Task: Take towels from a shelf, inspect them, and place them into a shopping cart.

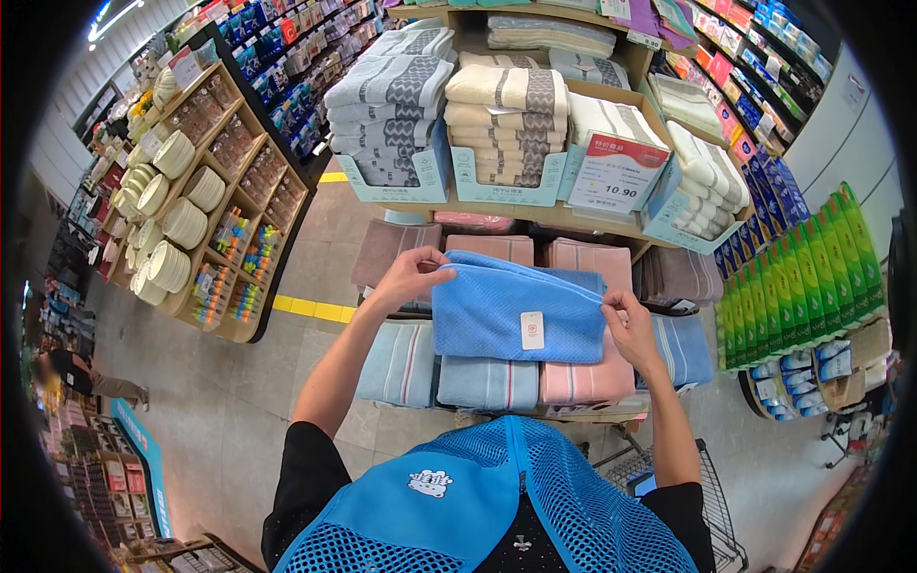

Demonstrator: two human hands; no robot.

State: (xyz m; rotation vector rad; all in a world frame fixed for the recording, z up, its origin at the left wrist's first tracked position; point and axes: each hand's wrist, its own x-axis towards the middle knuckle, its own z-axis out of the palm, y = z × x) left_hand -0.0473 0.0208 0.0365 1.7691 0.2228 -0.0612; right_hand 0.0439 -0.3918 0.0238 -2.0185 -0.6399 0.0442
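A blue textured towel (487, 315) with a small white tag hangs folded between my hands, above stacks of folded towels. My left hand (423, 272) pinches its upper left corner, and my right hand (627, 322) pinches the upper right one. Beneath it lie light blue towels (487, 387), pink towels (587, 383) and a blue striped stack (680, 347). Brown towels (394, 251) lie behind on the left. On the shelf above, cardboard boxes hold grey-patterned towels (387, 114), cream towels (505, 122) and white towels (706, 172).
A price sign (620, 172) stands at the upper shelf. On the left is a wooden display rack (254, 286) with stacked bowls (188, 218). Green packages (802, 286) stand to the right. A wire shopping cart (716, 494) is close by my right side. Another person (79, 376) is far left.
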